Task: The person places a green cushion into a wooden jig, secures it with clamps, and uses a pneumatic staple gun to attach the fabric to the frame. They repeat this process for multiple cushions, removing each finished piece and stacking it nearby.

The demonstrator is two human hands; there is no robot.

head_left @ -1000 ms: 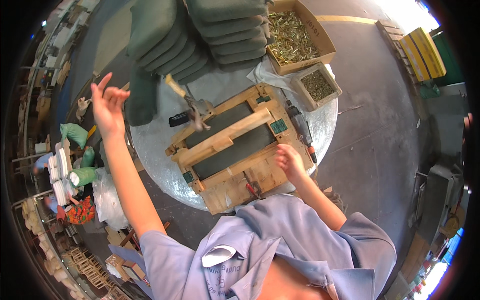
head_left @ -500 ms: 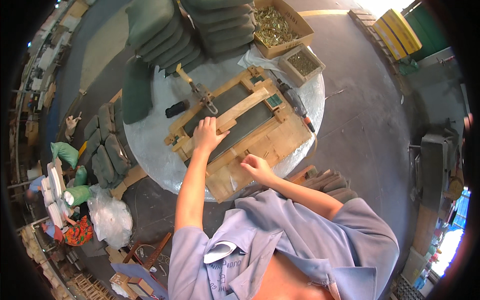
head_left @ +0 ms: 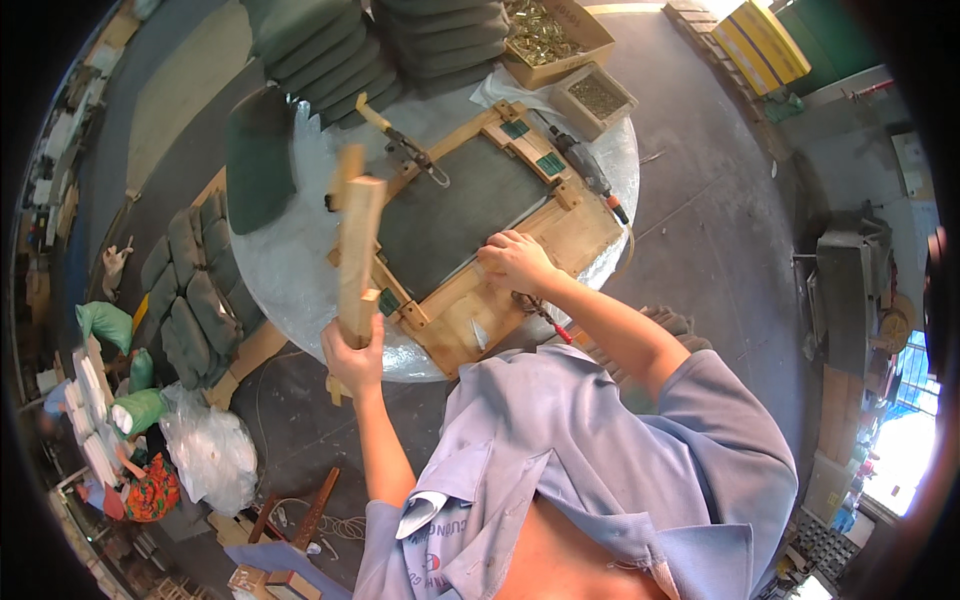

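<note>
My left hand (head_left: 352,358) is closed round the lower end of a long wooden bar (head_left: 360,240) with a small block on it, raised at the left side of the wooden jig (head_left: 590,235). A flat dark green padded panel (head_left: 455,210) lies within the jig. Curled at the panel's near edge are the fingers of my right hand (head_left: 515,262); what they grip, if anything, is hidden. Just below that hand is a clamp with a red handle (head_left: 556,326). Another clamp, with a yellow handle (head_left: 373,110), stands at the jig's far left side.
The jig rests on a round, plastic-wrapped table (head_left: 270,260). A power drill (head_left: 585,165) lies to its right. Behind are stacked dark cushions (head_left: 310,60), a carton of metal fasteners (head_left: 590,50) and a smaller box (head_left: 597,100). More cushions (head_left: 185,270) lie at the left.
The wooden bar has come off the jig and swung up to the left in my left hand, uncovering the panel. My right hand has moved forward to the panel's near edge.
</note>
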